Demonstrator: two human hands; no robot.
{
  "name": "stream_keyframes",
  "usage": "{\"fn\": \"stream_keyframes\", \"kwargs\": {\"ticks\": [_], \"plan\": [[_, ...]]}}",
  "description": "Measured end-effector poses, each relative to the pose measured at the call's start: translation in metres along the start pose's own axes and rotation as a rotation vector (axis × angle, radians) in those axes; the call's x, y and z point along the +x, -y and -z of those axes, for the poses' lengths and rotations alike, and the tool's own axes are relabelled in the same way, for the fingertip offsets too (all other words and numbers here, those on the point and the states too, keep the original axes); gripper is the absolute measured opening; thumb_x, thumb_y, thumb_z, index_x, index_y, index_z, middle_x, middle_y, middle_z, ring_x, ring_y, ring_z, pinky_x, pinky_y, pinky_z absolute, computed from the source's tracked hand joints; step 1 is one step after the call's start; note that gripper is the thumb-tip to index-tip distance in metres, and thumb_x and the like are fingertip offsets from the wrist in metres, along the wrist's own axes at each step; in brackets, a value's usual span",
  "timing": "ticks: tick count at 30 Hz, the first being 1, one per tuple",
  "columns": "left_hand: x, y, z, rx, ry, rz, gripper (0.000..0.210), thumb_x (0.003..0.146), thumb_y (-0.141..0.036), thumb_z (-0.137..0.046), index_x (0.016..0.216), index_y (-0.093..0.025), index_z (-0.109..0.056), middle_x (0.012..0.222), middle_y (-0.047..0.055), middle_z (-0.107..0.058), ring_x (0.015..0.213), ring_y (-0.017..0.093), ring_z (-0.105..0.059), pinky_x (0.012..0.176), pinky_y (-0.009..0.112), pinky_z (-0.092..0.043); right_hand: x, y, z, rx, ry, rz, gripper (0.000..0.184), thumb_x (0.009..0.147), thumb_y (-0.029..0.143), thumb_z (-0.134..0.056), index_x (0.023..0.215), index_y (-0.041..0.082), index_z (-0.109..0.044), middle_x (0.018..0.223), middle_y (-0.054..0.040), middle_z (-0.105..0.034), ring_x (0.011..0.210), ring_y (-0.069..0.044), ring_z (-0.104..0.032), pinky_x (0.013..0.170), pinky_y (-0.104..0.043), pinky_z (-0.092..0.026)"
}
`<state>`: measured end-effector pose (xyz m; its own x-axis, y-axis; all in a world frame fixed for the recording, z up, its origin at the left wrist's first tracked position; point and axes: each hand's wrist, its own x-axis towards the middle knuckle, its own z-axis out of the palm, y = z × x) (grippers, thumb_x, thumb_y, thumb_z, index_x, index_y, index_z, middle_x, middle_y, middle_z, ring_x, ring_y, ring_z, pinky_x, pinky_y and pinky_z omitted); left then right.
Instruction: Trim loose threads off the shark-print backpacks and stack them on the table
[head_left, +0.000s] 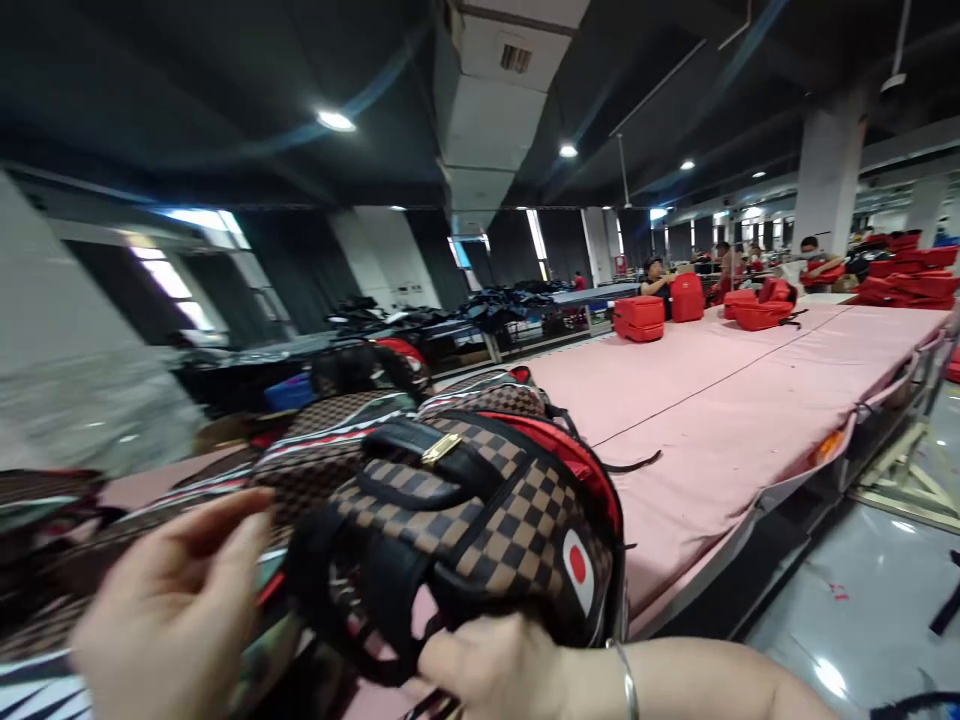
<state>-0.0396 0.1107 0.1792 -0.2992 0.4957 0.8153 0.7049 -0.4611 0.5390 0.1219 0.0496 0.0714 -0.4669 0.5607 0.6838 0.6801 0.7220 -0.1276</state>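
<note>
The long pink table (750, 400) runs from the lower centre toward one o'clock, its near edge dropping to a grey glossy floor (862, 600) at four o'clock, where there is open room; the table's middle stretch is bare out to the red bags (639, 318) at one o'clock, where seated people (814, 262) work well away. At nine to eleven o'clock the space is crowded with more checkered bags (330, 440) and dark goods. The checkered backpack (480, 520) sits at the table's near end, at six o'clock, its long axis running from lower left to upper right, its top handle with a gold plate facing up toward the camera and a white patch with a red dot on the side turned to four o'clock. The right hand (495, 665) comes in from five o'clock, wrist bearing a thin bracelet (626, 680), fingers curled and pinching the black strap (375, 610) at the backpack's lower edge. The left hand (172, 610) hovers at seven o'clock just beside the backpack, palm turned toward it, fingers loosely spread and slightly bent, gripping nothing; whether its fingertips touch the fabric cannot be told.
</note>
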Motion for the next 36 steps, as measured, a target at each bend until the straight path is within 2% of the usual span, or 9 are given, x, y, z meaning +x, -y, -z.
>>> {"fn": "stream_keyframes", "kwargs": {"ticks": [2, 5, 8, 12, 16, 22, 25, 28, 36], "plan": [[-0.013, -0.021, 0.016, -0.062, 0.175, -0.011, 0.031, 0.075, -0.043, -0.055, 0.099, -0.023, -0.060, 0.094, 0.003, -0.066, 0.085, 0.022, -0.062, 0.083, 0.041, -0.050, 0.009, 0.005, -0.008, 0.014, -0.034, -0.023, 0.009, 0.069, 0.028, -0.052, 0.072, 0.019, -0.050, 0.061, 0.0009, -0.063, 0.054, -0.013, -0.061, 0.048, -0.019, -0.046], [-0.037, -0.053, 0.024, -0.129, 0.461, -0.249, 0.027, 0.079, -0.037, -0.054, 0.102, -0.024, -0.055, 0.107, 0.005, -0.062, 0.099, 0.021, -0.059, 0.090, 0.038, -0.047, 0.006, 0.008, -0.005, 0.059, -0.009, -0.033, 0.021, 0.060, 0.026, -0.055, 0.079, 0.018, -0.051, 0.062, -0.0008, -0.064, 0.052, -0.017, -0.061, 0.050, -0.023, -0.047], [-0.049, -0.071, 0.015, -0.075, 0.576, -0.510, 0.031, 0.077, -0.037, -0.060, 0.104, -0.023, -0.052, 0.111, 0.007, -0.060, 0.103, 0.022, -0.056, 0.088, 0.036, -0.048, -0.007, 0.007, 0.002, 0.102, 0.039, -0.029, 0.035, 0.062, 0.025, -0.053, 0.096, 0.016, -0.051, 0.065, -0.0018, -0.066, 0.051, -0.017, -0.061, 0.049, -0.023, -0.046], [-0.045, -0.081, -0.002, 0.054, 0.494, -0.724, 0.028, 0.075, -0.038, -0.063, 0.097, -0.021, -0.057, 0.093, 0.005, -0.064, 0.088, 0.020, -0.059, 0.076, 0.032, -0.049, -0.024, 0.002, -0.002, 0.106, 0.036, -0.030, 0.038, 0.066, 0.024, -0.052, 0.103, 0.018, -0.051, 0.067, -0.0026, -0.067, 0.052, -0.017, -0.061, 0.046, -0.023, -0.042], [-0.038, -0.089, -0.011, 0.112, 0.476, -0.802, 0.011, 0.083, -0.028, -0.053, 0.079, -0.021, -0.061, 0.076, 0.000, -0.064, 0.071, 0.015, -0.056, 0.065, 0.027, -0.047, -0.038, -0.007, 0.000, 0.183, 0.063, -0.043, 0.040, 0.065, 0.031, -0.058, 0.104, 0.020, -0.055, 0.067, -0.0011, -0.067, 0.055, -0.017, -0.062, 0.047, -0.022, -0.043], [-0.041, -0.089, -0.020, 0.165, 0.345, -0.740, 0.021, 0.086, -0.022, -0.045, 0.067, -0.018, -0.051, 0.065, 0.002, -0.058, 0.064, 0.016, -0.052, 0.061, 0.028, -0.044, -0.051, -0.022, 0.081, 0.656, -0.103, -0.253, 0.026, 0.083, 0.037, -0.048, 0.101, 0.019, -0.053, 0.080, -0.0014, -0.063, 0.064, -0.011, -0.059, 0.056, -0.018, -0.045], [-0.044, -0.089, -0.025, 0.166, 0.312, -0.728, 0.021, 0.087, -0.023, -0.044, 0.067, -0.019, -0.049, 0.065, 0.002, -0.057, 0.063, 0.016, -0.051, 0.060, 0.028, -0.043, -0.047, -0.035, 0.106, 0.617, -0.303, -0.406, 0.019, 0.084, 0.031, -0.050, 0.098, 0.019, -0.052, 0.073, 0.0004, -0.058, 0.058, -0.010, -0.053, 0.055, -0.018, -0.044], [-0.045, -0.089, -0.028, 0.158, 0.314, -0.713, 0.022, 0.087, -0.024, -0.045, 0.065, -0.019, -0.047, 0.064, 0.001, -0.056, 0.062, 0.016, -0.051, 0.059, 0.028, -0.042, -0.038, -0.048, 0.100, 0.550, -0.432, -0.440, 0.017, 0.081, 0.030, -0.056, 0.092, 0.019, -0.053, 0.071, 0.0005, -0.057, 0.060, -0.010, -0.054, 0.053, -0.018, -0.045], [-0.046, -0.088, -0.026, 0.151, 0.337, -0.687, 0.021, 0.087, -0.023, -0.044, 0.067, -0.019, -0.046, 0.065, 0.001, -0.056, 0.062, 0.015, -0.051, 0.059, 0.028, -0.042, -0.021, -0.048, 0.084, 0.415, -0.432, -0.318, 0.015, 0.083, 0.032, -0.053, 0.085, 0.018, -0.056, 0.072, -0.0018, -0.061, 0.063, -0.011, -0.059, 0.052, -0.017, -0.045]]}}
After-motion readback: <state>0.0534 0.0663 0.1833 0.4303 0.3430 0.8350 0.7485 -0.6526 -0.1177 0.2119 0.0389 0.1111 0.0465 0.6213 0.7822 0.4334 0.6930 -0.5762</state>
